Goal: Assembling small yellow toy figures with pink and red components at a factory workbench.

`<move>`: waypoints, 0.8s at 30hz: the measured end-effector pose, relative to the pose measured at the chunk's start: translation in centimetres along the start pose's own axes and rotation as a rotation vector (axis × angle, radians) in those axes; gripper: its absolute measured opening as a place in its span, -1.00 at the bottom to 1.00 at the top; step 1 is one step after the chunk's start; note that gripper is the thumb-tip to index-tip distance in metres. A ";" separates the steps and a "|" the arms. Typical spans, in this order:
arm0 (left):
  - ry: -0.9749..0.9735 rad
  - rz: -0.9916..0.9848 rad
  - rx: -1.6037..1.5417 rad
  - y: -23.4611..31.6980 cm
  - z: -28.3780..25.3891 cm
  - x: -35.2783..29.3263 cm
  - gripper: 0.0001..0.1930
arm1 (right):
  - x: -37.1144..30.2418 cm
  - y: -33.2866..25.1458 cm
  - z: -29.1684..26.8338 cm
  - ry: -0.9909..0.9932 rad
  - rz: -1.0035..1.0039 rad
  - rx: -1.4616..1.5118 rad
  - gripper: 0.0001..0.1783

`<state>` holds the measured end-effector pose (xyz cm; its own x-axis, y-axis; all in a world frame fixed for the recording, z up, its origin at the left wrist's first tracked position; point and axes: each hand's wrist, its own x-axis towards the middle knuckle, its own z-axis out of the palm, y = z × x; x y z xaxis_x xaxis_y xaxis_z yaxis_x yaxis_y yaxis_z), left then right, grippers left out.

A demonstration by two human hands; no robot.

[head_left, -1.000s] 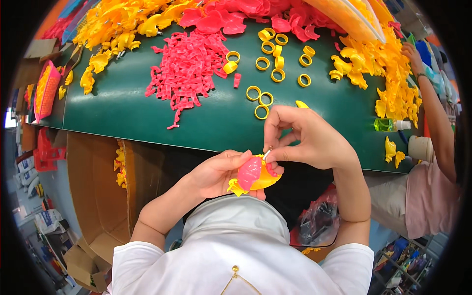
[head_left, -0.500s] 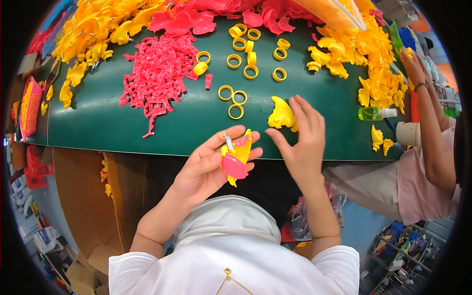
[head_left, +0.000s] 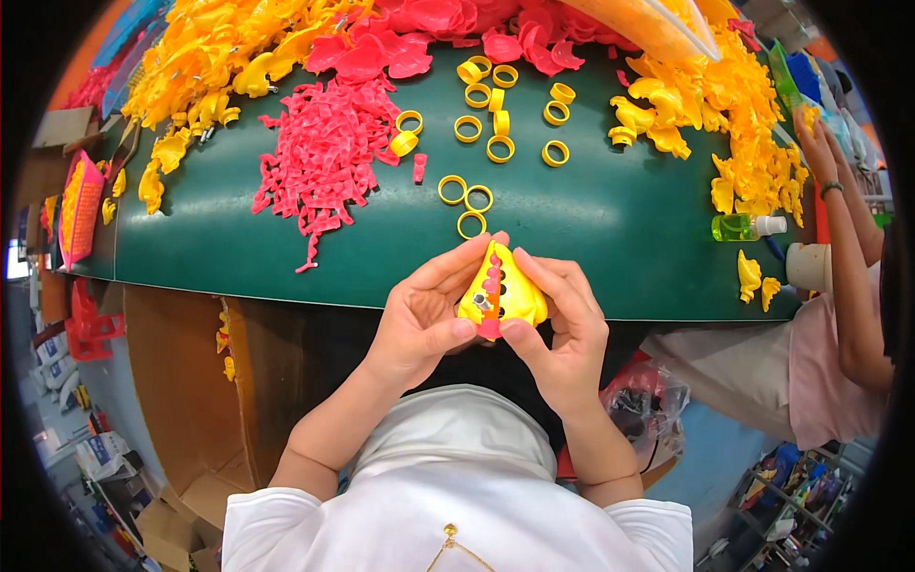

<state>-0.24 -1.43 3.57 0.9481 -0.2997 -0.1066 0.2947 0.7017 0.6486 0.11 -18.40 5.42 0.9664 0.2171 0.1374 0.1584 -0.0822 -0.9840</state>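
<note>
Both of my hands hold a yellow plastic toy shell (head_left: 511,294) with a pink ridged strip down its middle, just at the near edge of the green table (head_left: 610,229). My left hand (head_left: 424,315) grips its left side, thumb pressed at the bottom. My right hand (head_left: 562,329) closes on the right side with the thumb at the strip's lower end. Three yellow rings (head_left: 465,200) lie on the table just beyond my fingers.
A heap of small pink plastic pieces (head_left: 324,157) lies left of centre. More yellow rings (head_left: 500,105) sit further back. Piles of yellow shells (head_left: 724,105) and pink shells (head_left: 448,29) fill the far side. Another person's arm (head_left: 848,257) reaches in at right, near a green bottle (head_left: 743,227).
My right hand picked a yellow shell off the table and brought it to the pink piece in my left hand; both hands now press the two parts together.
</note>
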 end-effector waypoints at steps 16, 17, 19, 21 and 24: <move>-0.118 0.076 0.020 -0.6 -1.1 0.1 -0.25 | 0.3 0.1 0.5 0.000 -0.002 0.186 -0.38; -0.134 0.082 0.023 -0.5 -1.3 0.1 -0.26 | 0.2 0.2 0.4 0.000 0.000 0.187 -0.38; -0.149 0.087 0.026 -0.4 -1.4 0.0 -0.27 | 0.0 0.4 0.0 -0.045 0.027 0.199 -0.39; -0.168 0.097 0.081 -0.2 -1.3 -0.2 -0.30 | -0.1 0.2 -0.4 -0.065 0.057 0.193 -0.37; -0.163 0.111 0.096 -0.3 -0.9 -0.3 -0.30 | -0.1 -0.4 -0.6 -0.057 0.083 0.184 -0.35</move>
<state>-0.50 -0.99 2.73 0.9400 -0.3296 0.0877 0.1693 0.6740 0.7190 0.11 -18.97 5.84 0.9609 0.2717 0.0530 0.0335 0.0762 -0.9965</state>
